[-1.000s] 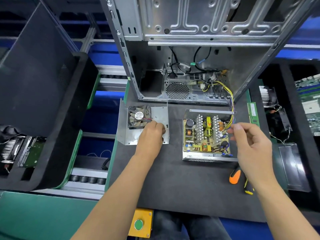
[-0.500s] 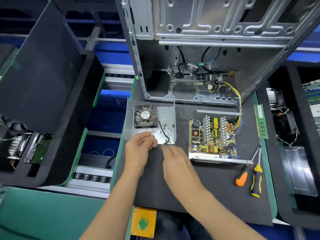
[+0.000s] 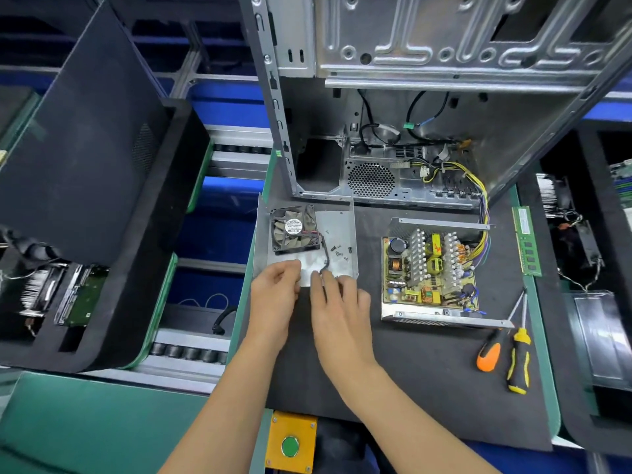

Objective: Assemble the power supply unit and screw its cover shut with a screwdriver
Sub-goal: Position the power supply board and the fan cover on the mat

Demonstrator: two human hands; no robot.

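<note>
Left hand (image 3: pixel 275 295): gripping the near edge of the metal cover (image 3: pixel 337 234), fingers curled over it.
Right hand (image 3: pixel 338 302): pinching the fan cable (image 3: pixel 326 260) at that near edge.
Cover: lying on the black worktop (image 3: pixel 427 378), fan (image 3: pixel 294 229) and loose screws (image 3: pixel 338 251) inside.
Power supply base (image 3: pixel 431 275): sitting open right of the cover.
Screwdrivers (image 3: pixel 506 350): lying further right, untouched.

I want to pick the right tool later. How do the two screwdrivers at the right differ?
The orange-handled screwdriver has a short, bulbous handle; the yellow-and-black screwdriver has a longer, slimmer one. The orange one lies nearer the open power supply base; the yellow-and-black one lies further right. Both lie untouched on the black mat, shafts pointing away from the person.
</note>
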